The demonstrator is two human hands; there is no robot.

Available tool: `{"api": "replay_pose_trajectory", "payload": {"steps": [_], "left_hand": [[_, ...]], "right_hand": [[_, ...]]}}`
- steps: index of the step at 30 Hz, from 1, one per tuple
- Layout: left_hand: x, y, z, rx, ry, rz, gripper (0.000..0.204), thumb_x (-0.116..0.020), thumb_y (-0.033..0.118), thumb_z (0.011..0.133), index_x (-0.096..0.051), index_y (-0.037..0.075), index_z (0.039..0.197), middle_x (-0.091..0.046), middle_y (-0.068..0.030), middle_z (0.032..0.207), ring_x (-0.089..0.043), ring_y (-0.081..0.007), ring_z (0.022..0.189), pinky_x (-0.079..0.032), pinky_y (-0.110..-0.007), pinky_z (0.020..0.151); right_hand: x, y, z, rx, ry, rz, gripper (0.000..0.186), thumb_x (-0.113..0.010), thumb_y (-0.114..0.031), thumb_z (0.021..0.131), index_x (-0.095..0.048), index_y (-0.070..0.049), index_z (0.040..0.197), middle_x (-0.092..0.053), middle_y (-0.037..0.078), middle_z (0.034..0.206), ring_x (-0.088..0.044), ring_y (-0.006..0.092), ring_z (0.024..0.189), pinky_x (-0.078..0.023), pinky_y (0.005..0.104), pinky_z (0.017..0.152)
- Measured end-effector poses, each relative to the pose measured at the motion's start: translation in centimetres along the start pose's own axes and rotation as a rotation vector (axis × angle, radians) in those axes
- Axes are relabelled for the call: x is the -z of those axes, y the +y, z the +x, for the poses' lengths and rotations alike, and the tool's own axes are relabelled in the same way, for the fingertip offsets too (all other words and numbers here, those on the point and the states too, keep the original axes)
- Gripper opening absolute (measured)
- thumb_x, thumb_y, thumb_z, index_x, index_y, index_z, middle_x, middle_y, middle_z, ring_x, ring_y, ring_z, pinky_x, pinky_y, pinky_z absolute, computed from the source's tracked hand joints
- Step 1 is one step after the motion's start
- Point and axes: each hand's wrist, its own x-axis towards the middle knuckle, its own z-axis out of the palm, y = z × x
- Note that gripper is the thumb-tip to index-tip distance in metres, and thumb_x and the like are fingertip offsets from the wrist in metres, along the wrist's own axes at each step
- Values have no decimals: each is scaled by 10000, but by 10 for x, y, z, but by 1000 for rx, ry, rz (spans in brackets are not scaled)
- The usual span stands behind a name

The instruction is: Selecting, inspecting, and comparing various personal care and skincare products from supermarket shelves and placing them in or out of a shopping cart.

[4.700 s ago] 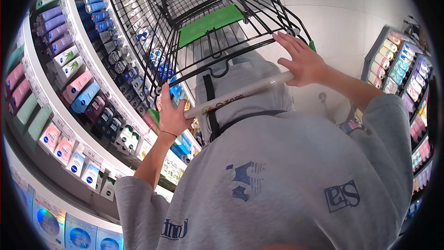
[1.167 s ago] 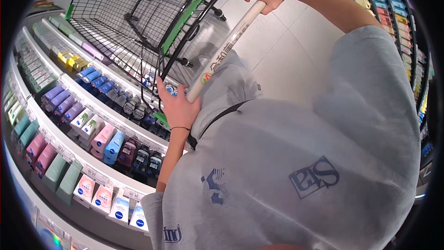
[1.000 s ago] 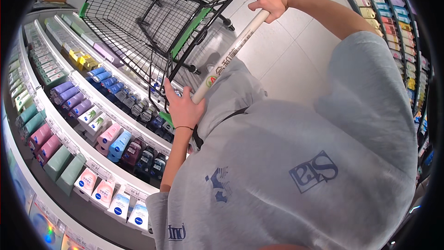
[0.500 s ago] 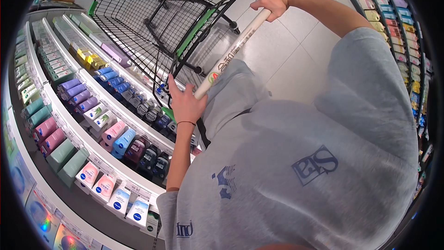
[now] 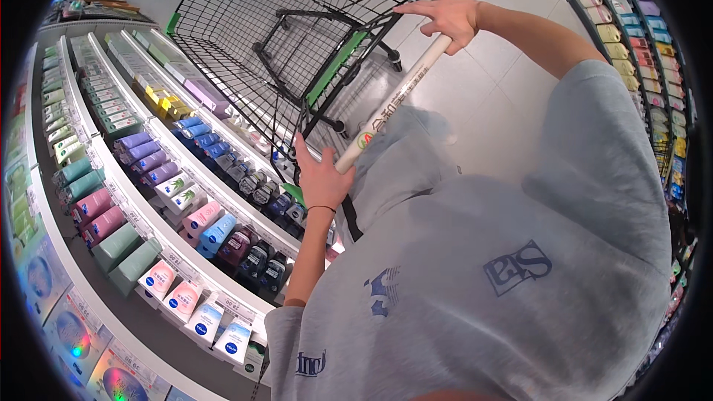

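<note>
Nearest the lens, a grey sweatshirt [image 5: 483, 289] with dark blue printed marks, filling the lower right of the view. Just beyond it, the left hand [image 5: 321, 178], fingers curled and closed around the near end of a cream handle bar [image 5: 394, 100], a thin dark band at the wrist. Farther along that same bar, the right hand [image 5: 445, 18], fingers wrapped over its far end, forefinger stretched out toward the wire frame. Bar running diagonally between both hands, printed with red and green marks near the left grip. Ahead of the bar, a black wire shopping cart [image 5: 245, 22] with green trim on its rim and on the folded child-seat flap [image 5: 338, 67]; basket showing only wire mesh and pale floor [image 5: 490, 82] through it. To the left, close beside the cart, curved white shelves [image 5: 148, 200] stocked with rows of tubes and bottles: pink, blue, purple, green, yellow and dark ones. Far right, across the aisle and well apart from the cart, another shelf run [image 5: 639, 37] with small pastel packages.
</note>
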Motion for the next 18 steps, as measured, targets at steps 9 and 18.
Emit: {"api": "replay_pose_trajectory", "payload": {"steps": [9, 18], "left_hand": [[4, -8, 8, -35, 79, -54, 445, -785, 276, 624, -645, 36, 971, -239, -340, 1471, -338, -491, 1330, -474, -482, 946], [16, -12, 37, 69, 7, -16, 488, -779, 333, 641, -659, 71, 1035, -190, -303, 1508, -291, -439, 1378, -461, -453, 981]], "right_hand": [[14, 7, 16, 35, -50, 68, 463, -717, -419, 520, -653, -45, 784, -234, 209, 1530, -413, 387, 1289, -505, 452, 848], [31, 31, 41, 1, -117, 62, 441, -731, -384, 533, -678, -68, 835, -217, 203, 1532, -348, 373, 1355, -499, 477, 871]]}}
